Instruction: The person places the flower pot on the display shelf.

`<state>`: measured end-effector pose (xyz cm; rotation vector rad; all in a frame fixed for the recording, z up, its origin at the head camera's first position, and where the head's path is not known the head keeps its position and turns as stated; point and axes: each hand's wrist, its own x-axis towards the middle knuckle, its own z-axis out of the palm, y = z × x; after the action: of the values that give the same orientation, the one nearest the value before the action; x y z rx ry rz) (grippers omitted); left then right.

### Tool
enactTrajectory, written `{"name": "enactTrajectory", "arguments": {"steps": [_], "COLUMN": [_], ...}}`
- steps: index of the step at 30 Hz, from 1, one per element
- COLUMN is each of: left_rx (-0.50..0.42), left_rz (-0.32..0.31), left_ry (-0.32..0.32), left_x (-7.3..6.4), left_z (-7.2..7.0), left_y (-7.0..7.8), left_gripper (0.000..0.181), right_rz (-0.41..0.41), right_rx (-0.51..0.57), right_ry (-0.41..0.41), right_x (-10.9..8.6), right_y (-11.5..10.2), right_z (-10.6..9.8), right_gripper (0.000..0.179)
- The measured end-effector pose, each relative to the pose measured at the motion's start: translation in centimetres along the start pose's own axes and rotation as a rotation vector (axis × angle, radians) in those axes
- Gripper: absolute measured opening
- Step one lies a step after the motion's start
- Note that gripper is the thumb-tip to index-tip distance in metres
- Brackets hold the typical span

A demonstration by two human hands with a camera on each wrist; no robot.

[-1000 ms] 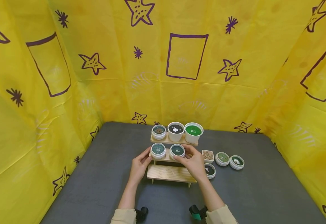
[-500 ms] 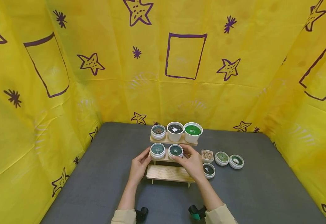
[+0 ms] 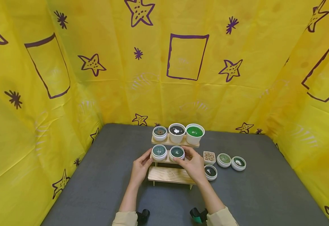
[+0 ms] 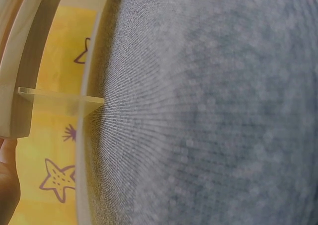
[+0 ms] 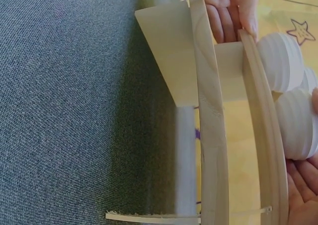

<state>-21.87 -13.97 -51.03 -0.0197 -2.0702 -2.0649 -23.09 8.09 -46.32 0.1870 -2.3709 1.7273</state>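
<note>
Squarely between hands [image 3: 139,169] [image 3: 195,166]: two pots [image 3: 159,151] [image 3: 177,152]

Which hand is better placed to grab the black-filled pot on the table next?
Probably the right hand: it's nearer that black-filled pot, but would first need to release the shelf pot it holds. The left hand is farther, across the wooden stand.

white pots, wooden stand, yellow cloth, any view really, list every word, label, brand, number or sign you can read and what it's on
None can be read in any view.
White pots and wooden stand: no lettering visible.
Yellow cloth: purple drawings, no letters or numbers; pale marks too faint to make out.
</note>
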Motion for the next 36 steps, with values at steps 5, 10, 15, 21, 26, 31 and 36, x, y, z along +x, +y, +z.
{"name": "enactTrajectory", "arguments": {"steps": [5, 10, 15, 21, 26, 31, 36], "left_rx": [0.010, 0.010, 0.006, 0.015, 0.015, 0.013, 0.015], "left_rz": [0.009, 0.009, 0.010, 0.012, 0.008, 0.006, 0.012], "left_ry": [0.002, 0.000, 0.000, -0.004, -0.002, 0.002, -0.002], "left_x": [0.0, 0.0, 0.0, 0.1, 0.1, 0.1, 0.0], "left_z": [0.0, 0.0, 0.0, -0.1, -0.1, -0.1, -0.1], "left_y": [-0.1, -0.2, -0.2, -0.3, -0.2, -0.2, -0.2], "left_gripper": [0.045, 0.044, 0.044, 0.045, 0.044, 0.044, 0.045], "right_rz": [0.005, -0.005, -0.035, -0.028, -0.030, -0.055, -0.042], "right_rx": [0.012, 0.058, 0.087, 0.104, 0.100, 0.074, 0.012], "right_ry": [-0.011, -0.023, -0.013, -0.010, -0.006, 0.019, 0.055], "right_x": [-0.1, -0.3, -0.3, -0.5, -0.8, -1.0, -1.3], "right_y": [0.1, 0.2, 0.6, 1.2, 1.3, 1.9, 2.4], "right_z": [-0.1, -0.4, -0.9, -1.9, -2.9, -4.0, -5.1], "right_gripper": [0.055, 0.056, 0.057, 0.057, 0.055, 0.051, 0.049]}}
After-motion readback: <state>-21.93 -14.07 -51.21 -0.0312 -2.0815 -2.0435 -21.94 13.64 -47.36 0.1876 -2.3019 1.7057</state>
